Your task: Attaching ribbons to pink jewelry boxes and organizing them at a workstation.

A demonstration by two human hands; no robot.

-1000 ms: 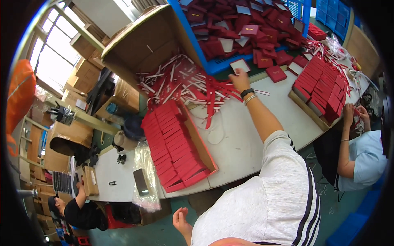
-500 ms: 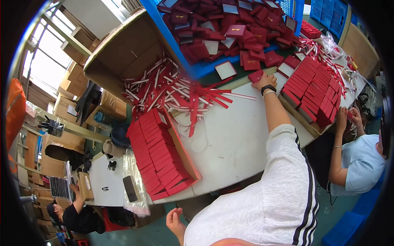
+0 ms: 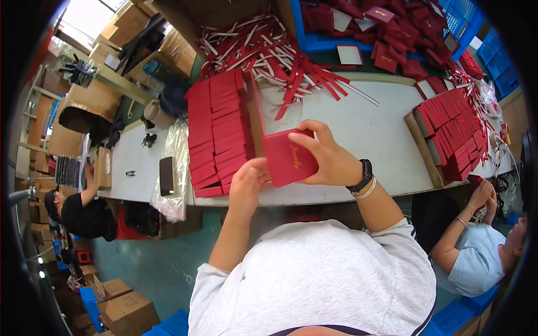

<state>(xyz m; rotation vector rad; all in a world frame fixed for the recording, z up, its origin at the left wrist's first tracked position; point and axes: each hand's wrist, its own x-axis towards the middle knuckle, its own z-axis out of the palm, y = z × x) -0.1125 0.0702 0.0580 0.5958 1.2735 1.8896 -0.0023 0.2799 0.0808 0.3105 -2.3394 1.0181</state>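
In front of my chest my right hand [image 3: 330,159] grips a flat square red box lid [image 3: 288,159] with gold lettering, thumb and fingers at its right and far edges. My left hand [image 3: 247,185] is at the lid's left edge, its fingers curled against it; the exact grip of the fingertips is partly hidden. Left of the lid, a shallow carton [image 3: 255,120] holds packed rows of red boxes [image 3: 218,134]. Past it lies a heap of red and white ribbon strips [image 3: 263,50].
A blue crate [image 3: 314,43] of red lids stands at the far side. Another carton [image 3: 423,147] of red boxes sits at the right, near a co-worker in light blue [image 3: 476,252]. At the left are a black phone [image 3: 166,176] on plastic film and a person in black [image 3: 84,213].
My right hand has come back from the far side, beside the crate, to my front with a red lid. My left hand has risen from below the table edge to meet it. The view has shifted.
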